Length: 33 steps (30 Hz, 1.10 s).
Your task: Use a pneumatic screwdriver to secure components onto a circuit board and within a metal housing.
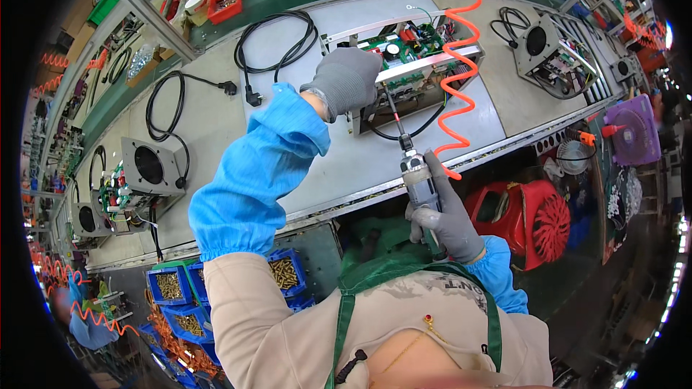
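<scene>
A metal chassis (431,68) with green circuit boards lies on the bench in front of me. My left hand (347,76), in a grey glove, is closed at its left end, fingertips partly hidden. In my gloved right hand (448,217) is a power screwdriver (419,179), gripped around its body. Its long bit points up and away, reaching the near side of the chassis just right of my left hand. Whether the tip sits on a screw is too small to tell. A coiled orange air hose (458,94) hangs in front of the chassis.
Black power cables (294,57) lie coiled on the bench. Other fan-fitted units stand at the left (148,167) and right (539,43). Blue bins (167,284) of brass-coloured parts sit below the near edge. A red plastic chair (513,210) and a purple fan (631,131) are at the right.
</scene>
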Each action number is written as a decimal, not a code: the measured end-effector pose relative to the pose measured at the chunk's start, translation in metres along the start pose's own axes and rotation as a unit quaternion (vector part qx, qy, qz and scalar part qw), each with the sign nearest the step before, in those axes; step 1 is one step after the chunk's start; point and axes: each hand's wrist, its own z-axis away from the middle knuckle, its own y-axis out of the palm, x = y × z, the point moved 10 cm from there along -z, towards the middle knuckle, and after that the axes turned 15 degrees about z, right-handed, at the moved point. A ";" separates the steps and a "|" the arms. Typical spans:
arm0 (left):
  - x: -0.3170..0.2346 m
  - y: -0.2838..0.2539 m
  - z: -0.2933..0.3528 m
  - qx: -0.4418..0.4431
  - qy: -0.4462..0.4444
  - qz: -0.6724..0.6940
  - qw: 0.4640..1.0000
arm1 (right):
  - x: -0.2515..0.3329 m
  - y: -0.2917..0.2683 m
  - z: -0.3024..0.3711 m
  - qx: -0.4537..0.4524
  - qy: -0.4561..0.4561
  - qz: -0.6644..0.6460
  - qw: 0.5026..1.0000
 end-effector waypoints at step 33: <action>-0.005 -0.034 0.046 -0.335 0.100 0.134 0.927 | -0.018 -0.066 0.009 0.064 -0.016 0.234 0.970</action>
